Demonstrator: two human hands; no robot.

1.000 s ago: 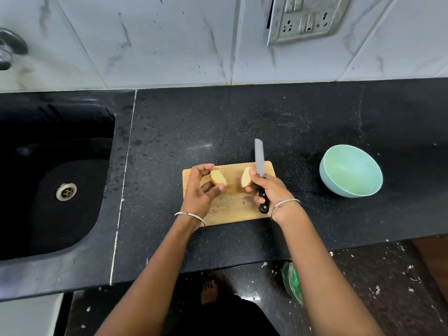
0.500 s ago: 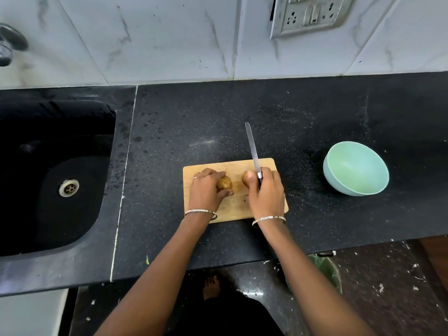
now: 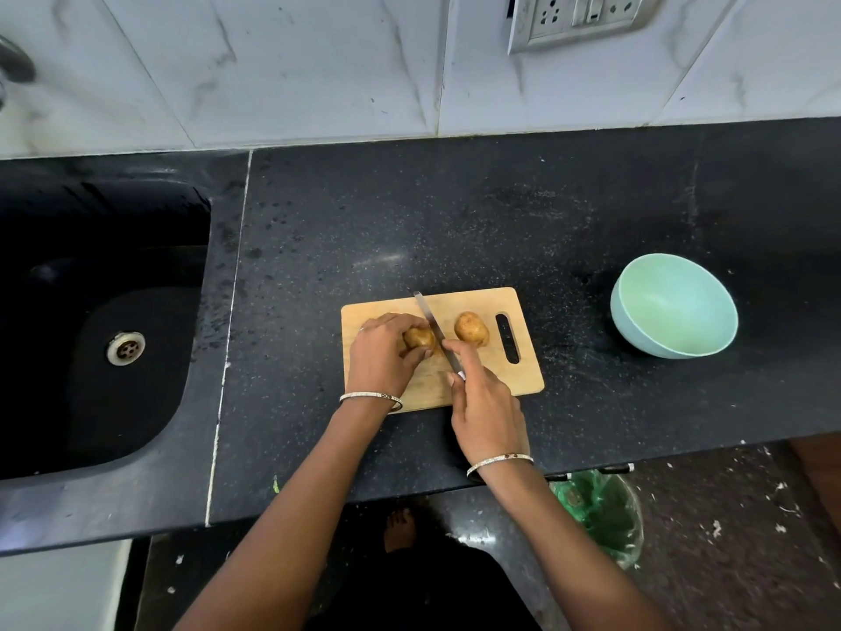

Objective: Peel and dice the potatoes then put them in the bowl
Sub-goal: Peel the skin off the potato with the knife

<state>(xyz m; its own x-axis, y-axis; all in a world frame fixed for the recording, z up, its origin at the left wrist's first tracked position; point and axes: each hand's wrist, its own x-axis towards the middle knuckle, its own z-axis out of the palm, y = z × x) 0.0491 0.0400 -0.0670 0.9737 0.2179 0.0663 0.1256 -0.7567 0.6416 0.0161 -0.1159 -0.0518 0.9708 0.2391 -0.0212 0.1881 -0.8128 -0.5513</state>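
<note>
A wooden cutting board (image 3: 523, 371) lies on the black counter. Two potato halves with brown skin up lie on it. My left hand (image 3: 382, 352) grips the left half (image 3: 419, 337) and holds it down. The right half (image 3: 472, 328) lies free beside the board's handle slot. My right hand (image 3: 484, 403) grips the knife (image 3: 430, 323) by its handle, index finger along the spine; the blade lies against the right side of the held half. The mint-green bowl (image 3: 673, 307) stands empty to the right of the board.
A black sink (image 3: 104, 325) with a metal drain fills the left. A tiled wall with a socket plate (image 3: 578, 15) rises behind the counter. Below the counter edge stands a bin with a green liner (image 3: 600, 512); a bare foot shows on the dark floor.
Both halves were laid down skin up. My right hand let go of the right half and drew back with the knife, whose blade swung left against the half under my left hand.
</note>
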